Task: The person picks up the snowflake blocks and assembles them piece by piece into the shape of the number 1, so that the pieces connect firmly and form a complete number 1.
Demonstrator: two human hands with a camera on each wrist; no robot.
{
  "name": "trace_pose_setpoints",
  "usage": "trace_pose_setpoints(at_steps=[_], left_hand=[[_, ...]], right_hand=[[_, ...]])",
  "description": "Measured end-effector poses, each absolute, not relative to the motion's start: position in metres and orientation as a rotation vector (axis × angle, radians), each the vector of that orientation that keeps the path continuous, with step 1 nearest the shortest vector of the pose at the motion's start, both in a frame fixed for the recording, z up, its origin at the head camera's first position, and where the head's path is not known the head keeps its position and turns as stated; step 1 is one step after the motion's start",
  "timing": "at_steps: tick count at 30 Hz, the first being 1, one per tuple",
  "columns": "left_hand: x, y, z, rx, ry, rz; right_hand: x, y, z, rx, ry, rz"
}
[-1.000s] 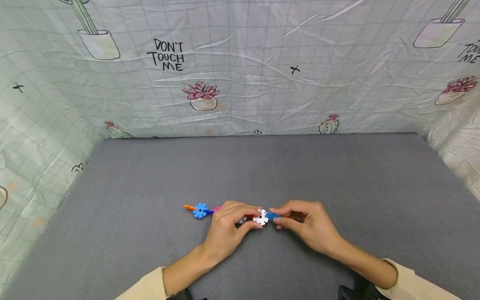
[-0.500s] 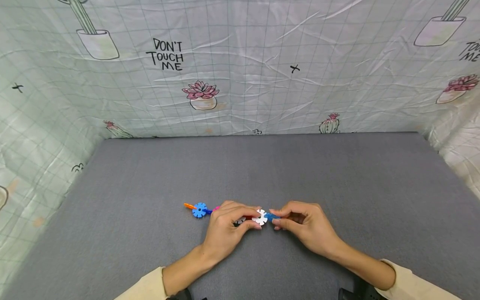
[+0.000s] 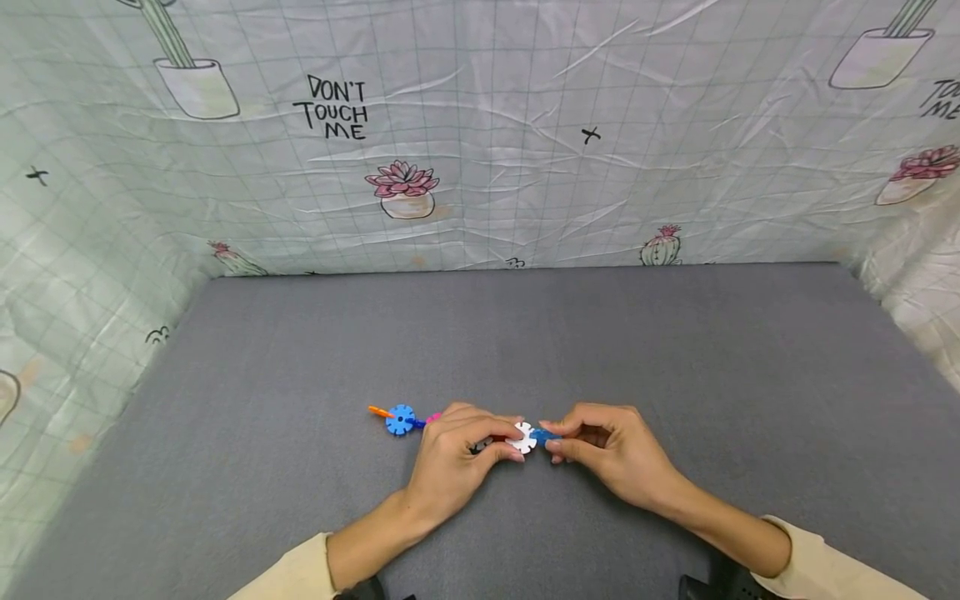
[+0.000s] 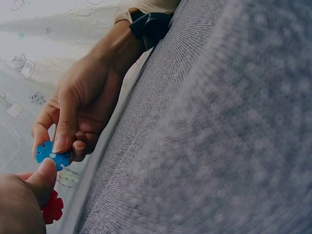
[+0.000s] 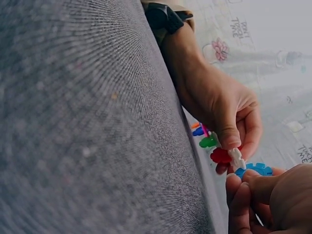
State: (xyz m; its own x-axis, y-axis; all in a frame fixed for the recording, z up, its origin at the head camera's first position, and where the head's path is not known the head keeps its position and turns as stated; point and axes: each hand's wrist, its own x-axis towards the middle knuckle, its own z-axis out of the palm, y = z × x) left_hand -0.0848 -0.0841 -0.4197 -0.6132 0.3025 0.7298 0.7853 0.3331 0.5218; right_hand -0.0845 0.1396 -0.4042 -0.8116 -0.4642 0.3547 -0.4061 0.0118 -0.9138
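Note:
A chain of slotted, interlocking plastic discs runs between the hands and out to the left. My left hand (image 3: 457, 450) pinches the white disc (image 3: 524, 438) between thumb and fingers. At the chain's right end, my right hand (image 3: 626, 457) pinches a blue disc (image 3: 543, 436), whose edge meets the white one; how deep the slots fit cannot be told. Beneath the left hand, a red disc (image 5: 221, 155) and a green disc (image 5: 207, 141) show in the right wrist view. Beyond it lie a pink disc (image 3: 433, 417), a lighter blue disc (image 3: 400, 420) and an orange disc (image 3: 379, 412).
A grey cloth-covered table (image 3: 525, 342) spreads around the hands. Behind it and along the sides hangs a pale printed curtain (image 3: 480, 125) with plant drawings. Dark bands (image 4: 148, 30) sit on the wrists below cream sleeves (image 3: 288, 571).
Both hands keep their grips in almost the same spot. The white disc looks turned slightly more edge-on than half a second ago.

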Motion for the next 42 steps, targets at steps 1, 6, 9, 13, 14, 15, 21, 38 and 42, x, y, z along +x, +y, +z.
trace_pose_setpoints(at_steps=[1,6,9,13,14,15,21,38,42], left_hand=[[-0.085,-0.084,-0.420,-0.952,-2.091,-1.240],[-0.085,-0.084,-0.419,-0.964,-2.087,-1.244],[-0.086,-0.085,-0.419,-0.979,-2.073,-1.228],[-0.085,-0.086,-0.418,-0.985,-2.060,-1.213],[-0.085,-0.086,-0.418,-0.984,-2.060,-1.216],[-0.085,-0.086,-0.418,-0.982,-2.060,-1.218],[-0.085,-0.086,-0.417,-0.998,-2.048,-1.195],[-0.086,-0.084,-0.414,-0.971,-2.148,-1.189],[-0.085,-0.088,-0.407,-0.964,-2.201,-1.194]], right_hand=[[-0.085,0.140,-0.405,-0.945,2.195,-1.966],[-0.085,0.139,-0.405,-0.938,2.202,-1.964],[-0.085,0.138,-0.405,-0.968,2.205,-1.954],[-0.086,0.138,-0.406,-0.983,2.193,-1.949],[-0.086,0.138,-0.406,-0.964,2.192,-1.949],[-0.085,0.137,-0.406,-0.945,2.193,-1.947],[-0.084,0.136,-0.408,-0.912,2.193,-1.959],[-0.083,0.137,-0.408,-0.779,2.326,-1.920],[-0.084,0.136,-0.410,-0.741,2.341,-1.905]])
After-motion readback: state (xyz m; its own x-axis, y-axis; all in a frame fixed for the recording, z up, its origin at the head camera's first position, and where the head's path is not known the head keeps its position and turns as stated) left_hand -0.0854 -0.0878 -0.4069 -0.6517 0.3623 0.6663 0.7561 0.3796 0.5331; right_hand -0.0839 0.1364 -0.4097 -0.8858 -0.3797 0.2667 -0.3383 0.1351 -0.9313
